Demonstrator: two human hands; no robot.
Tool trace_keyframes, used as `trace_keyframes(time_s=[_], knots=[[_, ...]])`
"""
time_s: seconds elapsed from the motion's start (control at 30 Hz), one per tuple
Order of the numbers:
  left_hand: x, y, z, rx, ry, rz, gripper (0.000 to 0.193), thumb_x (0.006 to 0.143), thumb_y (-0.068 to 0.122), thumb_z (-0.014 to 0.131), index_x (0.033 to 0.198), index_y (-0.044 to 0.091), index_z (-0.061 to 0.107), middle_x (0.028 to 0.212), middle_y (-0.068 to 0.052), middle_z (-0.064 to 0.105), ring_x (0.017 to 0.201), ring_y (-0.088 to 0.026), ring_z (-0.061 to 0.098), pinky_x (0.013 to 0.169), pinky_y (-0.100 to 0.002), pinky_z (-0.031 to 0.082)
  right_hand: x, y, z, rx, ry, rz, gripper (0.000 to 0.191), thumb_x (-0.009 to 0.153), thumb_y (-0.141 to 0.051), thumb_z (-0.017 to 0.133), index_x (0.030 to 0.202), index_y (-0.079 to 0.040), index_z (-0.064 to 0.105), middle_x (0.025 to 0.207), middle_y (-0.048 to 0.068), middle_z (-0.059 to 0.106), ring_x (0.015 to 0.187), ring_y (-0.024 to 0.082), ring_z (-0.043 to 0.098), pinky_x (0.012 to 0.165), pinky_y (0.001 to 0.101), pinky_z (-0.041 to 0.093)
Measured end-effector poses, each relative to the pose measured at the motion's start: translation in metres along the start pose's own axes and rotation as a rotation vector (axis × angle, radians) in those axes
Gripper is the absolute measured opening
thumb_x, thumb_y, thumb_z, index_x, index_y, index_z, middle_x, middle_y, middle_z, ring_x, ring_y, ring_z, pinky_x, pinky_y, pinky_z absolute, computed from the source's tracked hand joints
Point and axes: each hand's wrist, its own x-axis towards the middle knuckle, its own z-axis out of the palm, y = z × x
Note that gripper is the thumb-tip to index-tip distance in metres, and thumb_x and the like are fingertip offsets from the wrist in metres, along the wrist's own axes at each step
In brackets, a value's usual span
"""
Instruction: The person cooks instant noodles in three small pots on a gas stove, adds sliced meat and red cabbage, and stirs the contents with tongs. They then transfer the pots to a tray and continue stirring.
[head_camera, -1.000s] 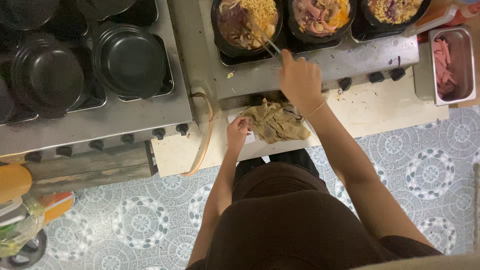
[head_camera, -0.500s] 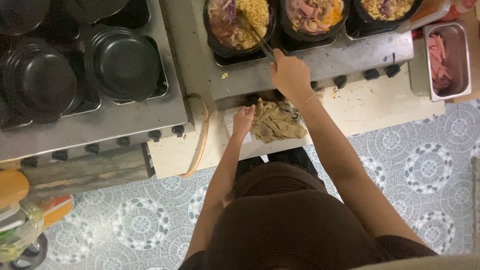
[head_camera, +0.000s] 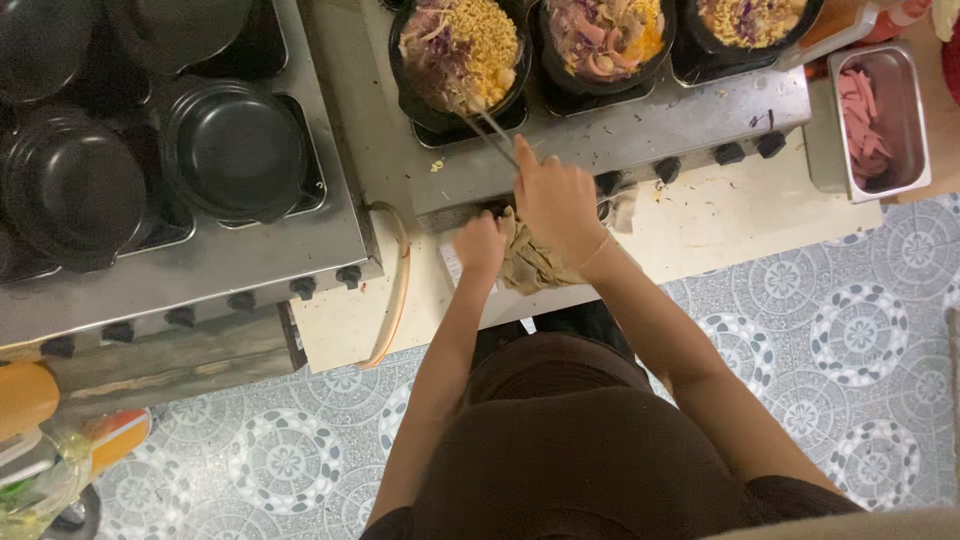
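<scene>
Working chopsticks in a noodle pan on the stove.

The right hand (head_camera: 556, 198) is gripping metal chopsticks (head_camera: 490, 132), their tips reaching into the black pan of noodles and purple cabbage (head_camera: 460, 55) at upper centre of the frame. The left hand (head_camera: 480, 245) is closing on a crumpled brown cloth (head_camera: 530, 265) just below the stove knobs. By the look of it, the noodles are being stirred or loosened; the next move calls for steady tips and the pan not sliding.
</scene>
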Motion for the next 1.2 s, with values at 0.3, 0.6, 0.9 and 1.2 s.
trace_keyframes(time_s=[0.3,0.6,0.9,1.2], knots=[[0.001,-0.002,0.005,0.147,0.098,0.072,0.025,0.093,0.028,0.067,0.103,0.005,0.068,0.091,-0.016,0.073,0.08,-0.035,0.074,0.067,-0.046,0.059,0.04,0.057,0.043,0.06,0.101,0.142,0.043,0.101,-0.026,0.06,0.142,-0.013,0.06,0.075,0.021,0.069,0.063,0.042,0.067,0.056,0.0533,0.053],[-0.021,-0.008,0.006,0.021,0.138,0.002,0.034,0.094,0.039,0.067,0.083,0.008,0.073,0.077,-0.015,0.072,0.073,-0.037,0.069,0.064,-0.048,0.054,0.019,0.06,-0.005,0.235,0.048,0.177,0.039,0.095,-0.025,0.063,0.131,-0.009,0.065,0.081,0.024,0.07,0.077,0.047,0.067,0.067,0.0587,0.052],[-0.051,0.002,0.041,-0.097,0.074,0.143,0.024,0.095,0.034,0.064,0.089,0.013,0.074,0.069,-0.009,0.071,0.062,-0.03,0.067,0.06,-0.043,0.053,0.062,0.055,0.005,0.011,0.004,0.132,0.022,0.092,-0.018,0.062,0.108,-0.005,0.067,0.08,0.02,0.07,0.074,0.041,0.07,0.064,0.0518,0.057],[-0.051,0.04,0.035,-0.337,-0.121,0.129,0.029,0.101,0.034,0.055,0.104,0.01,0.071,0.087,-0.008,0.074,0.074,-0.029,0.069,0.068,-0.041,0.054,-0.017,0.055,-0.019,0.101,0.08,0.154,0.042,0.098,-0.026,0.061,0.131,0.0,0.061,0.069,0.02,0.069,0.061,0.041,0.067,0.053,0.0533,0.052]])
